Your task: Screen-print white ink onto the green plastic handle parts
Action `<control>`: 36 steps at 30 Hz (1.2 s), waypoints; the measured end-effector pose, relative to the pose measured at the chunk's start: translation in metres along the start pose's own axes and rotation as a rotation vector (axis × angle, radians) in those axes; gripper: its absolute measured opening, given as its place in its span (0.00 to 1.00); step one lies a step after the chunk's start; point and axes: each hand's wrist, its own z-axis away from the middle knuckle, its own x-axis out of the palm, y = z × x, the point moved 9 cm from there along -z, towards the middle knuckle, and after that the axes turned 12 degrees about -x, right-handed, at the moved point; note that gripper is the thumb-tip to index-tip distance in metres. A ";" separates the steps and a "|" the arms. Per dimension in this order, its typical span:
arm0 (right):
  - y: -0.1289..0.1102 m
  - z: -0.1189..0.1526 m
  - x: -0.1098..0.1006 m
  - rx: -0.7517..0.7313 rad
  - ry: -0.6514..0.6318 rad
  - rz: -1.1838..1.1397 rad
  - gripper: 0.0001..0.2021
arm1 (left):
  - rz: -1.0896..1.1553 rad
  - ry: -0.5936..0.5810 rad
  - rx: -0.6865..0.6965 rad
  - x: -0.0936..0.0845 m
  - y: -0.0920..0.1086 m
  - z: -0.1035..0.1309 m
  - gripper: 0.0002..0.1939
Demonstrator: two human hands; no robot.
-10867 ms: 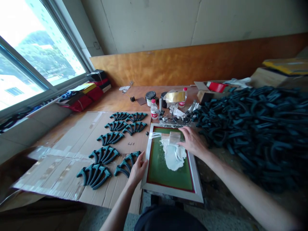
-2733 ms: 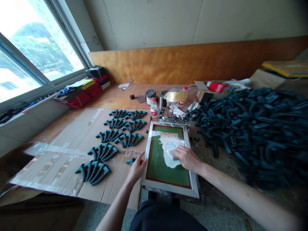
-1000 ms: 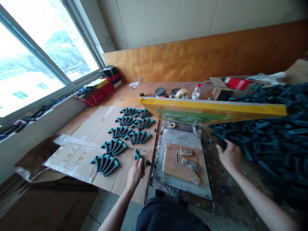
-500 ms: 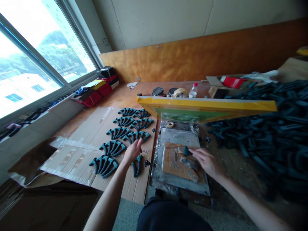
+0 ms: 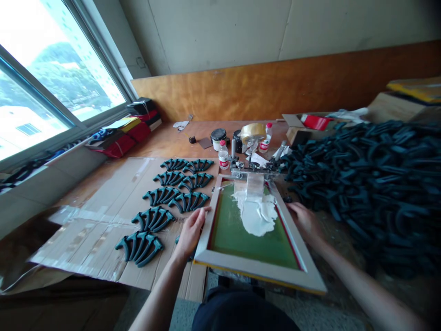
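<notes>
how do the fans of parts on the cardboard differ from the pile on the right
The fans are neatly ordered, their parts side by side; the pile is a jumble, with parts pointing every way. The fans lie low on the cardboard, while the pile is heaped much higher. The pile also holds far more parts than the fans. Both are made up of dark, blue-green, curved parts.

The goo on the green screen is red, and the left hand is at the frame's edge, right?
Not quite: the goo on the green screen is white, as the head view shows. The left hand is at the frame's edge.
</notes>
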 end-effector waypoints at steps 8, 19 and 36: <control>-0.069 -0.083 0.033 -0.167 -0.290 0.090 0.12 | -0.333 0.046 -0.078 0.011 -0.103 -0.034 0.34; -0.122 -0.008 0.024 -0.585 -0.456 -0.092 0.09 | -0.396 0.052 -0.094 0.008 -0.106 -0.035 0.30; -0.076 -0.097 -0.006 -0.247 -0.197 0.045 0.27 | -0.096 -0.058 -0.148 0.006 -0.064 -0.018 0.40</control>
